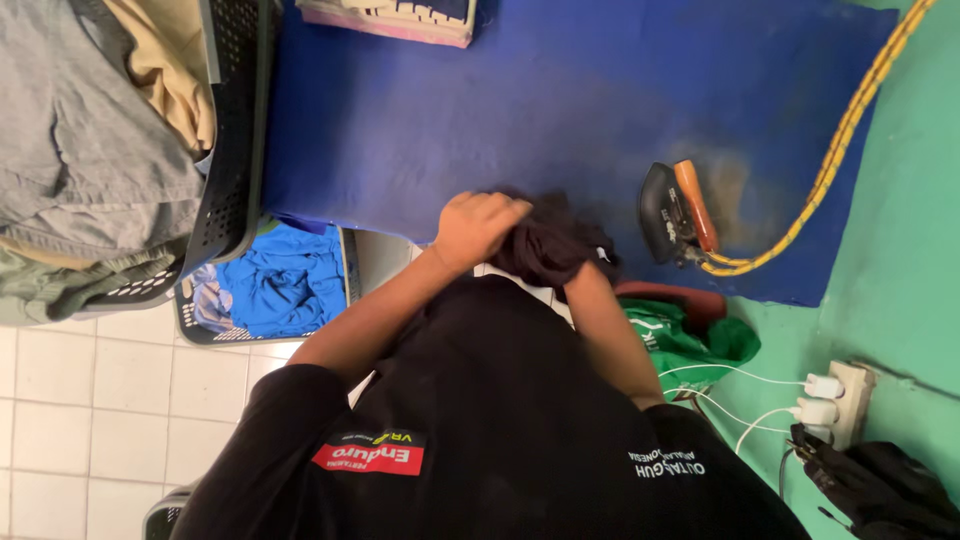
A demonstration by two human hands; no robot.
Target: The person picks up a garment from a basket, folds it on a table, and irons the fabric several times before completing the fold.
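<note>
My left hand is closed in a fist on a bunched dark garment at the near edge of the blue ironing cloth. My right hand is almost wholly buried in the same garment, with only the wrist showing, and it appears to grip the fabric from the other side. The garment is crumpled between both hands, just in front of my black shirt. An iron with an orange handle rests on the blue cloth to the right of my hands, apart from them.
A yellow braided cord runs from the iron to the upper right. Black laundry baskets with grey, tan and blue clothes stand at the left. Folded clothes lie at the far edge. A green garment, a power strip and a black bag are at the right.
</note>
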